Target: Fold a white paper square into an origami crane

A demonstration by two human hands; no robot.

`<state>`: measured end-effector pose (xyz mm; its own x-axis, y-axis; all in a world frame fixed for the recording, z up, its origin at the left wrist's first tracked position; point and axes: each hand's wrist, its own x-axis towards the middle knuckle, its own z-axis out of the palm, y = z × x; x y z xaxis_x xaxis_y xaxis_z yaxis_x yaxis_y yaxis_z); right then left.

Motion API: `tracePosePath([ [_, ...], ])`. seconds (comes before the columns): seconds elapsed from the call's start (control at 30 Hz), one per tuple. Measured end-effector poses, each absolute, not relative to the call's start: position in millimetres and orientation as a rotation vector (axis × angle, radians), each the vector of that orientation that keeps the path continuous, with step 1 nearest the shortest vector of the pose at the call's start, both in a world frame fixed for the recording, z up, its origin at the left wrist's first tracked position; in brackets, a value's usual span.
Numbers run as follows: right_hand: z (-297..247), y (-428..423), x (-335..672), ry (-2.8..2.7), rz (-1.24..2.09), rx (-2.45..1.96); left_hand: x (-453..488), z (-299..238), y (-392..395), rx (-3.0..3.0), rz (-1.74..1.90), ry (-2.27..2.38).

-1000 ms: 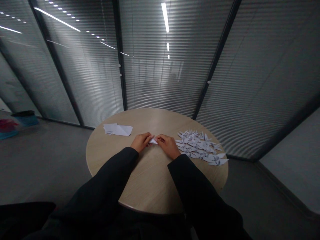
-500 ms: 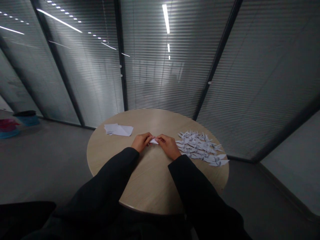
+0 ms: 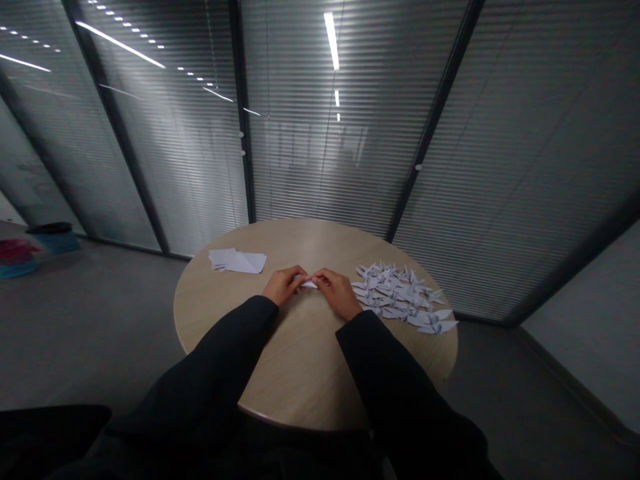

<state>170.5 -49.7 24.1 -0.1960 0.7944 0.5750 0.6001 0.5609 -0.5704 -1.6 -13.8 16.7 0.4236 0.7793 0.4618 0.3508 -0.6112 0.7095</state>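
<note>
Between my two hands is a small piece of folded white paper (image 3: 310, 285), mostly covered by the fingers. My left hand (image 3: 284, 285) pinches its left end, and my right hand (image 3: 337, 291) grips the right end with thumb and fingers. The fingertips of both hands nearly meet above the paper. Just right of my right hand lies a spread of folded white paper cranes (image 3: 400, 293), several rows deep. Off to the left of my left hand, flat white paper sheets (image 3: 243, 261) rest in a loose, overlapping stack.
The round wooden table (image 3: 300, 380) carries everything. Behind it stands a glass partition with blinds (image 3: 320, 167) and dark frames. Two bins, one blue with a black liner (image 3: 55, 239) and one with a red liner (image 3: 17, 252), stand on the floor at far left.
The fingers have shifted slightly on the folded paper, and less of its white surface shows between them. The cranes and the sheets have stayed in place.
</note>
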Motion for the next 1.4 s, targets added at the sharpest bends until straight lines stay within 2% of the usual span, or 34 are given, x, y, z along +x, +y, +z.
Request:
tracePosePath([
  [0.67,23.7,-47.6,171.4,-1.924,0.126,-1.143,-1.4,18.4,-15.6,2.207,1.152,0.941],
  [0.93,23.2,-46.5,172.0,-1.829,0.322,-1.113,-2.9,16.7,-12.7,2.192,1.180,0.957],
  [1.23,20.6,-43.2,173.7,-1.879,0.152,-1.135,-1.2,16.8,-13.5,2.192,1.174,0.952],
  [1.4,22.7,-44.9,173.2,-1.859,0.234,-1.125,-1.6,16.3,-12.5,2.195,1.182,0.955],
])
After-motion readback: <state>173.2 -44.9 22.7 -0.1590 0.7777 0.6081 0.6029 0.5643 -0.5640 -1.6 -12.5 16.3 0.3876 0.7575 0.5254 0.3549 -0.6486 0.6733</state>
